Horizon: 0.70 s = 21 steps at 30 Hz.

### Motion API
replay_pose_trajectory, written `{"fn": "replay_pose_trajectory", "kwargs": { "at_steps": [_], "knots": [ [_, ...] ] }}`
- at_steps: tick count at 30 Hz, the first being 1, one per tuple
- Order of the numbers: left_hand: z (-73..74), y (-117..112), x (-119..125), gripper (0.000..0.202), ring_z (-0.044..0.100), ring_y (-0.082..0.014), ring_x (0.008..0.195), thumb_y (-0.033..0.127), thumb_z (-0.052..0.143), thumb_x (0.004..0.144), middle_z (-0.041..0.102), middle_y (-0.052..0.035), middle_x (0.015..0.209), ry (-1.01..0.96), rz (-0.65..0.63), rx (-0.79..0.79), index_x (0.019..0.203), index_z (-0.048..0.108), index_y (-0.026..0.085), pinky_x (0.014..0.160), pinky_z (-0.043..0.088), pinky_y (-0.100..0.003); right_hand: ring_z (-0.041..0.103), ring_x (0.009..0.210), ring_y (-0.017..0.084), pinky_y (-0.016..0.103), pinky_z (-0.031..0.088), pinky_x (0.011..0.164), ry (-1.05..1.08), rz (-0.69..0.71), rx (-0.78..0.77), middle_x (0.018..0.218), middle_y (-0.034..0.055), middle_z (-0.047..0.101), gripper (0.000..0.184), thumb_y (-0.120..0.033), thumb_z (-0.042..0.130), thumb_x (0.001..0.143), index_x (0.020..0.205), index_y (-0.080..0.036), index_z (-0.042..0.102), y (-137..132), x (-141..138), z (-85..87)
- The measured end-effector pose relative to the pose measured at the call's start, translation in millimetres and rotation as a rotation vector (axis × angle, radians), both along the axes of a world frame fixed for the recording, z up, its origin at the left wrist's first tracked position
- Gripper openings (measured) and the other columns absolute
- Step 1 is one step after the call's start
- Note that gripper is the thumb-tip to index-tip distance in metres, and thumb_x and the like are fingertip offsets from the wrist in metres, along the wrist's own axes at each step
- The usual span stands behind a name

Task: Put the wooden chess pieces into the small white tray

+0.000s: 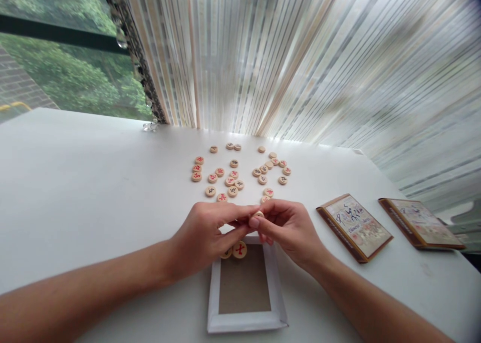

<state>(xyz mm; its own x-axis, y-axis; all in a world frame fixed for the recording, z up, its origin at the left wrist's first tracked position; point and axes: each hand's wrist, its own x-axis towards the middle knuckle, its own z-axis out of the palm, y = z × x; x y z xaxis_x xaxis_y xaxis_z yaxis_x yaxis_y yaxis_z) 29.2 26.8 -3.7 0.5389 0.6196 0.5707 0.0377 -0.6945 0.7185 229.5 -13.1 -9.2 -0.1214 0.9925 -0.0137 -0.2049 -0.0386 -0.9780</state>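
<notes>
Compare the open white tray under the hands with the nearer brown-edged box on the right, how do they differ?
The white tray is plain, whereas the brown-edged box has characters and a picture printed on top.
The tray is open, with two Chinese chess pieces showing in it; the box presents its printed face upward.
The tray lies nearly straight, the box slanted.
Both are rectangular, on the white table.

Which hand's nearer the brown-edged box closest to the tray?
Right. The right hand is left of the brown-edged box, not touching it; the left hand is farther left, beyond the right hand.
</notes>
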Motion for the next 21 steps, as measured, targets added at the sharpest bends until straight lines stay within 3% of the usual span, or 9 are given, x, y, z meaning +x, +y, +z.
{"fn": "replay_pose_trajectory", "kwargs": {
  "at_steps": [3, 8, 16, 21],
  "knots": [
    [0.2, 0.2, -1.0, 0.036, 0.080, -0.0104, 0.082, 0.002, 0.074, 0.091, 0.086, -0.0018, 0.097, 0.011, -0.011, 0.032, 0.123, 0.081, 0.017, 0.079, 0.060, -0.013, 0.057, 0.047, 0.007, 0.017, 0.045, 0.048, -0.060, 0.003, 0.030, 0.055, -0.0013, 0.068, 0.024, -0.034, 0.094, 0.080, 0.077, -0.016, 0.079, -0.6, 1.6, -1.5],
    [3.4, 0.1, -2.8, 0.031, 0.077, -0.0113, 0.081, 0.009, 0.077, 0.093, 0.085, -0.0008, 0.097, 0.043, -0.003, -0.046, 0.121, 0.082, 0.020, 0.080, 0.060, -0.017, 0.057, 0.050, 0.009, 0.020, 0.045, 0.051, -0.030, 0.037, 0.059, 0.057, 0.0001, 0.067, 0.028, -0.042, 0.083, 0.093, 0.082, -0.016, 0.080, -1.2, 3.8, -2.7],
    [1.8, -0.8, 0.3, 0.035, 0.082, -0.0176, 0.090, 0.018, 0.079, 0.094, 0.086, -0.0051, 0.103, -0.036, -0.011, -0.363, 0.129, 0.081, 0.021, 0.084, 0.066, -0.022, 0.058, 0.057, 0.009, 0.020, 0.046, 0.054, 0.077, 0.082, 0.027, 0.067, 0.0021, 0.072, 0.019, -0.036, 0.083, 0.094, 0.100, -0.018, 0.086, -2.2, 5.6, -6.1],
    [2.3, -2.6, 1.3, 0.038, 0.084, -0.0181, 0.088, 0.015, 0.078, 0.094, 0.086, -0.0054, 0.105, -0.109, -0.098, -0.486, 0.131, 0.079, 0.023, 0.084, 0.068, -0.022, 0.060, 0.056, 0.007, 0.018, 0.048, 0.055, 0.080, 0.082, -0.005, 0.070, 0.0012, 0.074, 0.018, -0.033, 0.090, 0.086, 0.097, -0.019, 0.085, -1.2, 5.5, -6.5]
  ]
}}
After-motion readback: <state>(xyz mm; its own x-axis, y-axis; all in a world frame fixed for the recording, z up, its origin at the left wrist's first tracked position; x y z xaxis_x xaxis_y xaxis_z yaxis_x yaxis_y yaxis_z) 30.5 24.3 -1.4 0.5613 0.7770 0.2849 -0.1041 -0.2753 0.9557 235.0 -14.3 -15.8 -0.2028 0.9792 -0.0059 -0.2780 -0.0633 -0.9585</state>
